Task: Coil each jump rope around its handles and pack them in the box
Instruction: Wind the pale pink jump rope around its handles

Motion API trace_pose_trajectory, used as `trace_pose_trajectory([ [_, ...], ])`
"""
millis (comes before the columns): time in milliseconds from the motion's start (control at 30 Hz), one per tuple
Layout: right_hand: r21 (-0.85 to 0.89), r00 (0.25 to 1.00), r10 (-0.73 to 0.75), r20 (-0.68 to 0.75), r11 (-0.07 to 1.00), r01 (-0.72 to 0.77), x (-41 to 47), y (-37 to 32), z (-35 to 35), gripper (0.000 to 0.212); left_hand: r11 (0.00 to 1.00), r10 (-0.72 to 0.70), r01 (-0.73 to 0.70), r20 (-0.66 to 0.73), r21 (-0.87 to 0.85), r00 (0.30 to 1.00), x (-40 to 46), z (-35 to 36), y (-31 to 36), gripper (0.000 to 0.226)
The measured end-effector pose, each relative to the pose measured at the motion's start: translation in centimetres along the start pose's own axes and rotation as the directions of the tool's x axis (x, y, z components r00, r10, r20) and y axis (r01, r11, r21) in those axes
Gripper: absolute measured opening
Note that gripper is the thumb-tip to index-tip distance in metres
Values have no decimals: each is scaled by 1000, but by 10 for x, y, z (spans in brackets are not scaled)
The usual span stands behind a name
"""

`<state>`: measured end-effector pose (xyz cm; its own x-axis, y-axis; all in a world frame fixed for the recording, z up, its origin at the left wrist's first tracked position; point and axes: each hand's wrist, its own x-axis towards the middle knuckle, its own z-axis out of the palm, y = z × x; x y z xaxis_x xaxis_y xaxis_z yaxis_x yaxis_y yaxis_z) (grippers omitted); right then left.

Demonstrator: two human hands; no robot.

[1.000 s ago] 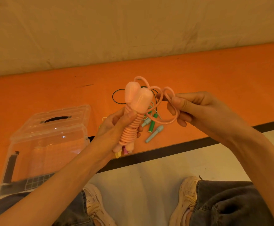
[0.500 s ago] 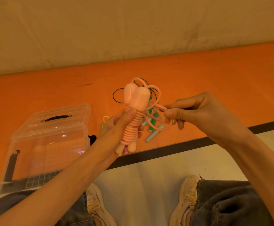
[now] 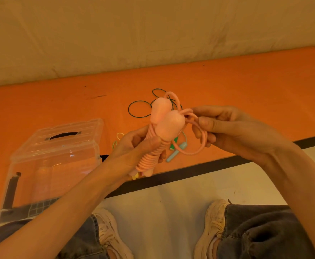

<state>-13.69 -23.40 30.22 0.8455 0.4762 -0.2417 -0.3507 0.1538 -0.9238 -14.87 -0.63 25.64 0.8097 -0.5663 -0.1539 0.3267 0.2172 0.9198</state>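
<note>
Pink jump rope [image 3: 159, 128] handles gripped in left hand [image 3: 134, 152], right hand [image 3: 227, 128] pinching its loose loop just beside

Box [image 3: 55, 156] left of the loose ropes [image 3: 143, 109] on floor

I see pink jump rope [image 3: 163, 126] against orange mat [image 3: 246, 86]. Behind it: dark green cord [image 3: 139, 109], green and mint handles [image 3: 177, 148]. Clear box [image 3: 59, 156] left of it, black lid handle [image 3: 64, 135]. Mat edge black.
</note>
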Motion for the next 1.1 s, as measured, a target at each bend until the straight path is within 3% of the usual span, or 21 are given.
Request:
trace_pose_trajectory([
  [100,97,992,-5,127,995,-8,-2,1,-5,38,1000,-16,18,70,-21,997,-1,0,0,46],
  [267,8,977,3,214,1000,-5,-4,1,-9,41,999,-51,49,122,15,991,-1,-3,-2,53],
  [500,44,902,18,431,998,-41,-7,1,-12,52,990,-140,135,270,38,953,-2,-5,-2,55],
  [633,-1,892,25,452,1000,-28,-9,-2,-15,47,991,-130,137,318,0,939,-4,-4,-5,48],
  [900,-11,904,29,426,1000,-28,-10,-5,-10,48,988,-142,151,291,-10,946,0,-5,-6,59],
  [1100,-93,957,46,287,995,-19,-11,-7,-10,29,991,-133,126,271,41,953,-1,-2,-2,56],
])
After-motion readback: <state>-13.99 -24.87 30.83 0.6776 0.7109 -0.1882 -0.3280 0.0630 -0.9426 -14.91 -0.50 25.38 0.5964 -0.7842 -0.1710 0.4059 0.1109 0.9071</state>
